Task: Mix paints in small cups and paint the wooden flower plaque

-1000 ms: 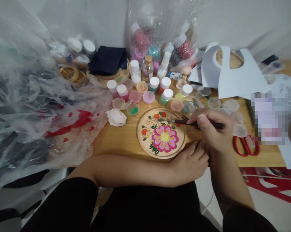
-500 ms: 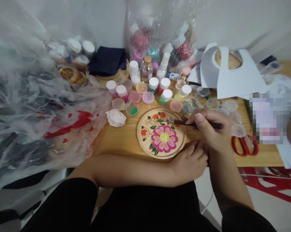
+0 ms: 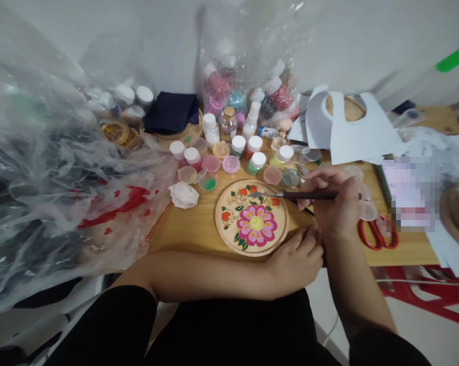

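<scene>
Well, it is a crowded wooden tabletop (image 3: 191, 223) pushed against a white wall (image 3: 347, 40). Clear plastic sheeting (image 3: 42, 178) spills over its left end, and a plastic bag of bottles (image 3: 248, 76) stands at the far edge. In front of that bag sit white-capped paint jars (image 3: 252, 144) and small open cups (image 3: 210, 163), with a crumpled tissue (image 3: 183, 194) just left of them. White paper cut-outs (image 3: 351, 132) lie toward the far right corner, and red-handled scissors (image 3: 378, 234) near the right of the front edge.

The round wooden disc (image 3: 252, 217), painted with a pink flower, lies flat close to the front edge. The right hand (image 3: 334, 201) is closed around a thin dark-handled tool (image 3: 298, 194), its tip over the upper part of the disc. The left hand (image 3: 296, 262) rests at the front edge just right of the disc, fingers loose and gripping nothing.

Compared with a second ago, the tool lies more level and the right hand is turned further over it. The left hand has stayed put. The view has tipped up, showing more wall and a green strip (image 3: 454, 57) at the upper right.
</scene>
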Demonstrator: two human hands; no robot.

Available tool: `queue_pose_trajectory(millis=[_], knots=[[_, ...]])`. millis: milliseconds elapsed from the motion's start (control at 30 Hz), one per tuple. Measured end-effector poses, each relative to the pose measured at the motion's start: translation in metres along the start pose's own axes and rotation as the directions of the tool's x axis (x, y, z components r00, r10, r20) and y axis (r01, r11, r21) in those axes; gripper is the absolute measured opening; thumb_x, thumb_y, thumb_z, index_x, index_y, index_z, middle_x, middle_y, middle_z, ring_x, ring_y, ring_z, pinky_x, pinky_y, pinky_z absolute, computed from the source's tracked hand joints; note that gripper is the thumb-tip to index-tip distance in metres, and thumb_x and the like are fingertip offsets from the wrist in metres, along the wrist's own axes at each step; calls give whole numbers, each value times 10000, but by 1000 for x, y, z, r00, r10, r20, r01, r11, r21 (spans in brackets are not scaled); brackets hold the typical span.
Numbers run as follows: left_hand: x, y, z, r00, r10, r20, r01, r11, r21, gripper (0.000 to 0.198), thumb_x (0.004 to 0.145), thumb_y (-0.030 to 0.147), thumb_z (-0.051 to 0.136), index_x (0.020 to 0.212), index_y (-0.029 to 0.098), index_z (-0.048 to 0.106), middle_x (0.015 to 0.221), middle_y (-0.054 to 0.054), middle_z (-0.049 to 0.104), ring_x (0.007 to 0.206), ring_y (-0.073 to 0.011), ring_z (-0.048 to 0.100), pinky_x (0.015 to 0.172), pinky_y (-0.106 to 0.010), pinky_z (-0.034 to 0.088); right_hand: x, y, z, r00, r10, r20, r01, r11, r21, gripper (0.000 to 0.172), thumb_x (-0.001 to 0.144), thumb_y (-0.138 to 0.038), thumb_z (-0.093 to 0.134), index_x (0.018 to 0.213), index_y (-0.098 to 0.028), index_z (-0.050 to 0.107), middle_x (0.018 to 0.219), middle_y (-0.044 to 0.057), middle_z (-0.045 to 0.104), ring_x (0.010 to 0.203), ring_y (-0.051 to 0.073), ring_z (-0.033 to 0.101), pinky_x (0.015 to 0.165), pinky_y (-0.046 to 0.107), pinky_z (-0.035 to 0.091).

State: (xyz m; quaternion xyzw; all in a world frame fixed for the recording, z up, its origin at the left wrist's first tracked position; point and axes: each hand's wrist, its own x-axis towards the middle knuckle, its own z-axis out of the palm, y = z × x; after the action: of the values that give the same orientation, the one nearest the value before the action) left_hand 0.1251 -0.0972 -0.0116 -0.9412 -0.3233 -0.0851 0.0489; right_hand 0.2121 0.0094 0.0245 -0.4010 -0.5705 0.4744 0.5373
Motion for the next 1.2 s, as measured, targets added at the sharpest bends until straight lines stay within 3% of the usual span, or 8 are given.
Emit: queue_pose_trajectory(millis=[100,300,400,667,933,1067,1200], knots=[[0,0,2,1000,-4,-15,4,1000,4,477,1011,135,264,1402,45,522,1433,-165,564,1330,-240,532,1106,-371,354,3,1,-1,1000,9,-14,-8,1000,13,571,868,-734,452,733,-253,727,458,-3,549,373,141,472,388,297,345],[-1,1,2,1000,2,-8,-2,1000,0,477,1010,137,266,1394,68,541,1403,-140,592,1343,-251,520,1125,-388,348,-1,-3,-2,999,9,38,-3,987,-161,167,800,-385,756,746,-228,740,602,-11,644,499,108,560,459,240,404],[-1,1,1,999,26,33,-26,1000,-13,479,1011,134,267,1409,84,528,1419,-141,576,1354,-253,508,1135,-399,337,-3,-5,0,996,4,90,22,958,-285,225,856,-344,700,678,-207,696,551,-22,591,482,84,508,442,221,363],[1,-3,-2,991,80,112,-76,996,-37,495,1013,128,248,1457,75,461,1471,-150,525,1373,-258,488,1141,-406,339,-4,-3,1,994,-36,107,72,930,-359,238,900,-340,643,703,-213,686,558,-24,563,499,95,495,488,252,391],[1,-2,-2,997,43,57,-39,997,-72,496,1015,118,235,1399,105,548,1396,-105,605,1351,-252,512,1136,-400,331,-6,-7,0,983,-94,159,148,914,-377,255,910,-274,623,667,-203,642,587,-21,582,547,95,521,509,244,386],[0,-1,2,1000,25,17,-24,999,-48,476,1013,129,264,1372,116,577,1370,-99,626,1335,-251,526,1130,-403,331,-4,-10,2,980,-101,173,166,894,-416,308,915,-328,606,640,-194,638,566,-12,589,514,98,514,479,240,384],[-1,-1,4,998,42,45,-42,999,-11,468,1019,153,276,1397,119,549,1411,-126,589,1335,-246,523,1141,-415,315,-2,-12,3,977,-118,179,186,883,-430,330,915,-361,599,634,-195,646,579,0,623,530,109,550,498,243,417]])
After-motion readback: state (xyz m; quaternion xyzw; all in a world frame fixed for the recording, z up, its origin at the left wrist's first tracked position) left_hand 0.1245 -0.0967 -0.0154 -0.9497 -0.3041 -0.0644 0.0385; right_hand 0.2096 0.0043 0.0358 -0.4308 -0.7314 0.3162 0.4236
